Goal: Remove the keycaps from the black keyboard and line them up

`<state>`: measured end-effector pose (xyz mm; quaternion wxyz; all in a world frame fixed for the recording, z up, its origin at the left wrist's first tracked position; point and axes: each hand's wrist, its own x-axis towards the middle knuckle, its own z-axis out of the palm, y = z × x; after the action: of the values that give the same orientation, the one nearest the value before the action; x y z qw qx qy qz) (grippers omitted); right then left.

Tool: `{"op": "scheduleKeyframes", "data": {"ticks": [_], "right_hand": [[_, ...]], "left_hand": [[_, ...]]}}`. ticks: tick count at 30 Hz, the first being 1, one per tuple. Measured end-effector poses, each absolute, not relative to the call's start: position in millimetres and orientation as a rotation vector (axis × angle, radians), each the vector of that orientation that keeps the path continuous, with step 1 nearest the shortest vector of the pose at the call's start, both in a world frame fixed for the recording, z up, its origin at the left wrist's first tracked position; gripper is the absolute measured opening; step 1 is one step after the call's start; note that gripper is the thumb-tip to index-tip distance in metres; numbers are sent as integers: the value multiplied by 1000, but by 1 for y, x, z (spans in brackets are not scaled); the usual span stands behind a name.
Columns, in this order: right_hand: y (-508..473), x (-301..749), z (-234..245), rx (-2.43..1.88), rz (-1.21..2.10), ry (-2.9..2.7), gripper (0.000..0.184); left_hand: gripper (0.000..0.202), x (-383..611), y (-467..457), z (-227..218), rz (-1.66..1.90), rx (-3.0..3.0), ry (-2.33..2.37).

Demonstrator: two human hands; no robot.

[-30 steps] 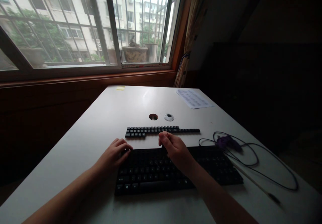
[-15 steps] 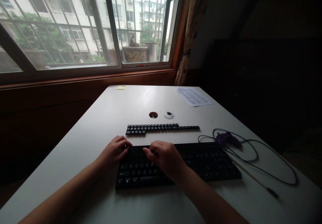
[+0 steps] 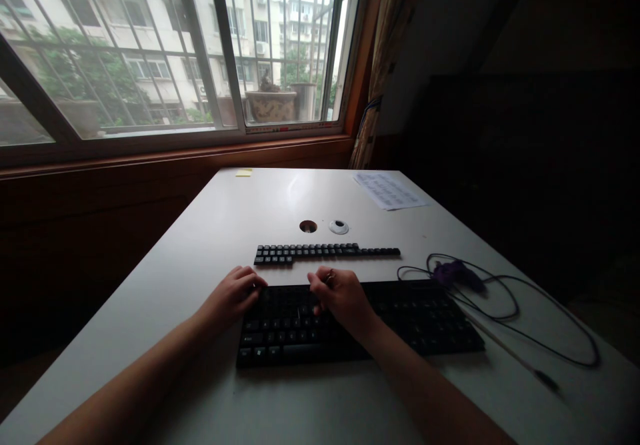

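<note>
A black keyboard [image 3: 410, 325] lies on the white table [image 3: 200, 245] in front of me. My left hand [image 3: 231, 297] rests on its far left corner with the fingers curled over the edge. Over the keyboard's upper middle rows, my right hand [image 3: 340, 295] is closed in a pinch. A small ring-like thing shows at its fingertips, and I cannot make out what it is. Beyond the keyboard, loose black keycaps [image 3: 320, 252] lie in neat rows on the table.
A dark cable [image 3: 505, 312] with a purple piece [image 3: 450, 272] loops to the right of the keyboard. A cable hole [image 3: 308, 226] and its white cap [image 3: 339, 226] sit mid-table. A printed sheet [image 3: 389, 190] and a yellow note [image 3: 244, 172] lie near the window.
My right hand dropped left onto the keys half a second ago. It has since lifted back toward the keyboard's far edge, pinched. My left hand stayed at the corner.
</note>
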<state>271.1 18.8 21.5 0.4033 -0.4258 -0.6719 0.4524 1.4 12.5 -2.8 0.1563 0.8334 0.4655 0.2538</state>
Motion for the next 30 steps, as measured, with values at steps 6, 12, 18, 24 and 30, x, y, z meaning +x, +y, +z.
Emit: {"op": "scheduleKeyframes", "data": {"ticks": [6,12,18,24,30], "right_hand": [[24,278,16,-1127,1170,-1633,38],[14,276,19,-1039,832,-1934,40],[6,273,22,-957,591,-2135,35],[9,274,18,-981,628,-2116,36],[11,270,9,-984,561,-2141,28]], "left_hand": [[20,2,12,-2,733,2383,1319],[22,2,12,-1,712,2374,1316],[21,1,13,-4,721,2405,1297],[22,2,16,-3,764,2474,1241],[20,6,19,-4,790,2541,1198]]}}
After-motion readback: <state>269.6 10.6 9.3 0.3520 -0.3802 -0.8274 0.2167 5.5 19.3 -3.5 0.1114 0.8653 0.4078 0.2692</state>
